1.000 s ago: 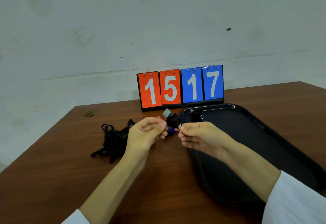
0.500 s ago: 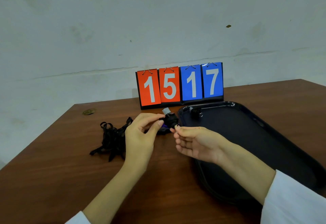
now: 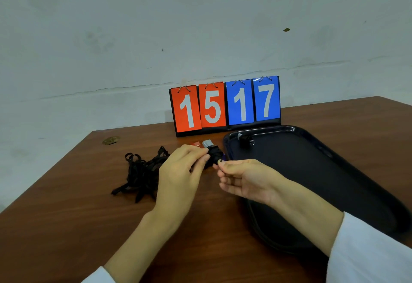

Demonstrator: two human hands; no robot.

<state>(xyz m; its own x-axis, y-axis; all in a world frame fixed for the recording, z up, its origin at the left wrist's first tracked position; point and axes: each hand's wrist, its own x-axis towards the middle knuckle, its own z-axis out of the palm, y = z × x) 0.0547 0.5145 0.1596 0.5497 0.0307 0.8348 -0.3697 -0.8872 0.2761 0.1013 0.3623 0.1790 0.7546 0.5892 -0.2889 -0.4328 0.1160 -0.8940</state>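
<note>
Fingers (image 3: 200, 157) of left hand (image 3: 178, 175) pinch the black strap bundle (image 3: 214, 154), just left of the far corner of the black tray (image 3: 312, 171). Right hand (image 3: 243, 178) dropped its pinch since a second ago: palm up, relaxed, tips touching bundle. Wrapping looks done; tray next.

Bare forearms lead to the person's left hand (image 3: 178, 173) and right hand (image 3: 245, 180). Plain white cloth covers the arms above, the right sleeve (image 3: 370, 249) broad and softly creased, the left sleeve (image 3: 98, 276) barely in view.
</note>
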